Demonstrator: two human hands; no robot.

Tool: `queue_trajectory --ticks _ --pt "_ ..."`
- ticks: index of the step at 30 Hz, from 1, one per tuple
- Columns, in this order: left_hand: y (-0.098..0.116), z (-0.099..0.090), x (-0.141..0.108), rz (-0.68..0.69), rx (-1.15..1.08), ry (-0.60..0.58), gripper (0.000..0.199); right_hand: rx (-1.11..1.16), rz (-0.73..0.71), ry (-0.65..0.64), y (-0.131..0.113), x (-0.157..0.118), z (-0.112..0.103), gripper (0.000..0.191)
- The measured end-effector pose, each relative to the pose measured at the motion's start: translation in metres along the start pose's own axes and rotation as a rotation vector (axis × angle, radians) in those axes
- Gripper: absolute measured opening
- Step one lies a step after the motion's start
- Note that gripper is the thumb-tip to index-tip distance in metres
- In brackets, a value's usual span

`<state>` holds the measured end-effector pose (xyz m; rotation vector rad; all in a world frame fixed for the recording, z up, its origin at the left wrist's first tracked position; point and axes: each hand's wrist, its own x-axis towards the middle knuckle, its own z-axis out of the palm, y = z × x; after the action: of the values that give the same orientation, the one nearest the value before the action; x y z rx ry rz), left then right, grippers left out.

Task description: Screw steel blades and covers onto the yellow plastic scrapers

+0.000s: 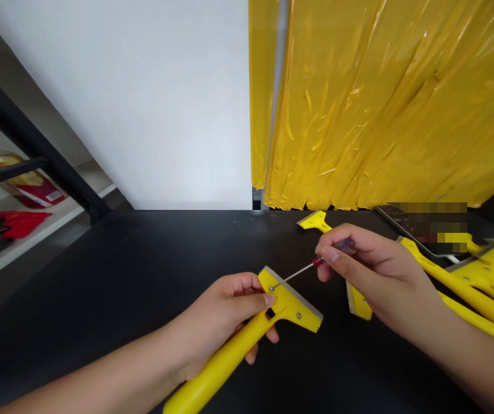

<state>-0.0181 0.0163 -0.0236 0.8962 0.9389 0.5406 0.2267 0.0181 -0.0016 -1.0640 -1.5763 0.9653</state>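
My left hand (pixel 240 302) is closed around the neck of a yellow scraper (pixel 225 359), its thumb lying on the head. A metal blade edge runs along the far side of that head, and two screws show on its face. My right hand (pixel 354 256) pinches the dark handle of a small screwdriver (pixel 294 275) with a red collar. The thin shaft slants down to the left, its tip at the screw (pixel 272 288) nearer my left thumb. The other screw (pixel 299 315) sits toward the head's right end. Part of the scraper's neck is hidden behind my left fingers.
More yellow scrapers (pixel 483 299) lie at the right, partly behind my right arm. A smaller scraper head (pixel 314 221) rests near the black table's (pixel 164 247) back edge. Behind it hang yellow plastic sheets (pixel 359 115). A dark tablet-like device (pixel 406 230) lies back right; shelves with a bottle (pixel 26 178) stand left.
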Motion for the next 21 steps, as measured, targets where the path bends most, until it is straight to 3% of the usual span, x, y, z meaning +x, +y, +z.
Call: queue_trajectory --ticks 21 --pt "-0.0016 -0.0031 0.0006 -0.016 0.02 -0.029 0.02 -0.043 0.028 -0.022 0.0026 -0.0025 -0.0003 0.014"
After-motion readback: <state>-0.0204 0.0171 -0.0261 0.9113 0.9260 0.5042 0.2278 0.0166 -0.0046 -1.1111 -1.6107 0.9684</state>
